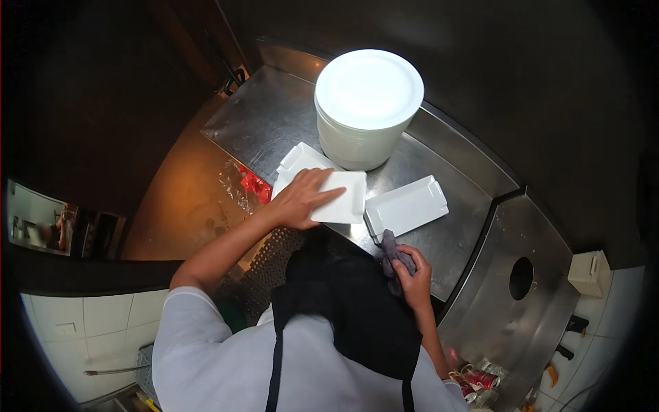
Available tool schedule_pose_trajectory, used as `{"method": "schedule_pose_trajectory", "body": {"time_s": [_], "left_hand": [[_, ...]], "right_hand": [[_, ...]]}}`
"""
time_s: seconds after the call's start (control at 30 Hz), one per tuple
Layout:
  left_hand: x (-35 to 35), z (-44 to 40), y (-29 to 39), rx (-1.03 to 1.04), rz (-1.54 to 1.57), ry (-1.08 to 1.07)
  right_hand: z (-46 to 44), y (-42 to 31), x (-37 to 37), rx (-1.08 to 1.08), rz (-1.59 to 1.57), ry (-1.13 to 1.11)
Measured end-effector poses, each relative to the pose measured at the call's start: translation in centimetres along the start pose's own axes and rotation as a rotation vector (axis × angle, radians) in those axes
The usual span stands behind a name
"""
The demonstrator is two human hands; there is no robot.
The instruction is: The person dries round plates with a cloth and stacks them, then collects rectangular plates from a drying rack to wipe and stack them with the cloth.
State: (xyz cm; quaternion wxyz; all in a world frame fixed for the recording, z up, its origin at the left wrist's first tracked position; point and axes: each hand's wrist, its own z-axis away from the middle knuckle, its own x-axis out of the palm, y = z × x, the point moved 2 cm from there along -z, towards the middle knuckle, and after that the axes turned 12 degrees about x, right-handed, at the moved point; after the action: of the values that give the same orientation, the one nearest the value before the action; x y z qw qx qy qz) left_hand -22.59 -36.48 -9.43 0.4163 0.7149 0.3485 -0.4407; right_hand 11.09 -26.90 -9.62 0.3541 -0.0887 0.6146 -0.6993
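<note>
My left hand grips a white rectangular dish, with the thumb lying across its face and the other fingers partly hidden. Just behind that hand, another white rectangular dish rests on the steel counter. A bunched grey cloth is in my right hand, close to the counter's front edge. Between the hands and slightly farther back lies a white rectangular dish or small stack of them. Behind these rises a tall stack of round white plates.
The steel counter has a raised back edge. To the right, a lower steel surface has a round hole. Red cans and clear bottles stand at lower right. A red and clear plastic wrapper is by the counter's left edge.
</note>
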Motion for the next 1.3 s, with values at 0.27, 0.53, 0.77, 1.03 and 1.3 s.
{"method": "schedule_pose_trajectory", "body": {"time_s": [0.27,0.53,0.77,1.03,1.3], "left_hand": [[2.0,-2.4,-5.6,0.305,-0.060,-0.429],[3.0,-2.3,-8.9,0.354,0.042,-0.446],[2.4,-0.4,-10.7,0.307,-0.007,-0.450],[4.9,1.8,-10.1,0.111,-0.022,-0.327],[6.3,3.9,-9.5,-0.046,-0.155,-0.300]], "right_hand": [[-0.3,1.1,0.9,-0.010,0.051,0.049],[-0.2,2.7,1.1,0.048,0.026,0.113],[-0.8,2.8,1.6,0.051,0.029,0.131],[-2.1,2.8,2.7,0.039,0.046,0.102],[-3.5,2.4,2.8,-0.039,0.121,0.063]]}}
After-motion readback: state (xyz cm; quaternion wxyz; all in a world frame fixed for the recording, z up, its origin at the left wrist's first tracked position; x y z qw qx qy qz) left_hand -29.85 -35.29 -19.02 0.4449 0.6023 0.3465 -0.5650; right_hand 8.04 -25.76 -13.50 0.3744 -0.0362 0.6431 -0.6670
